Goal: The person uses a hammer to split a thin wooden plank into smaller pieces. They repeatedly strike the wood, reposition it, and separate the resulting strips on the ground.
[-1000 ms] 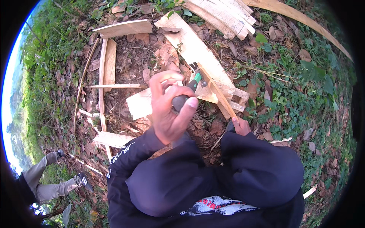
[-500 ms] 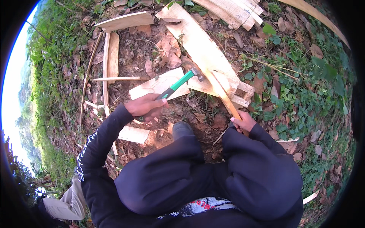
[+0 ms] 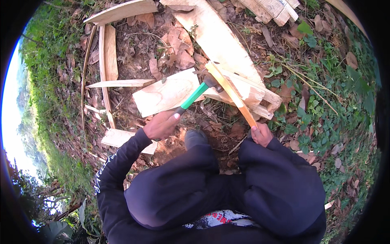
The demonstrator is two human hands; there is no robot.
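Observation:
My left hand (image 3: 161, 125) grips the lower end of a hammer (image 3: 198, 92) with a green handle. Its dark head rests against a narrow orange-brown wooden slat (image 3: 230, 91). My right hand (image 3: 262, 134) holds the near end of that slat, which slants up and to the left across a pile of pale flat boards (image 3: 239, 87). A wide pale board (image 3: 166, 96) lies under the hammer handle. My dark shoe (image 3: 195, 138) stands on the soil between both hands.
Long pale planks (image 3: 219, 40) lie further up, with thin strips (image 3: 109, 57) at the left and another board (image 3: 120, 137) near my left sleeve. Dry leaves, soil and green weeds (image 3: 325, 105) cover the ground. Stacked timber (image 3: 270, 8) sits at the top edge.
My left hand has swung down and outward from close to the camera, bringing the hammer head onto the slat. My right hand has kept its hold on the slat.

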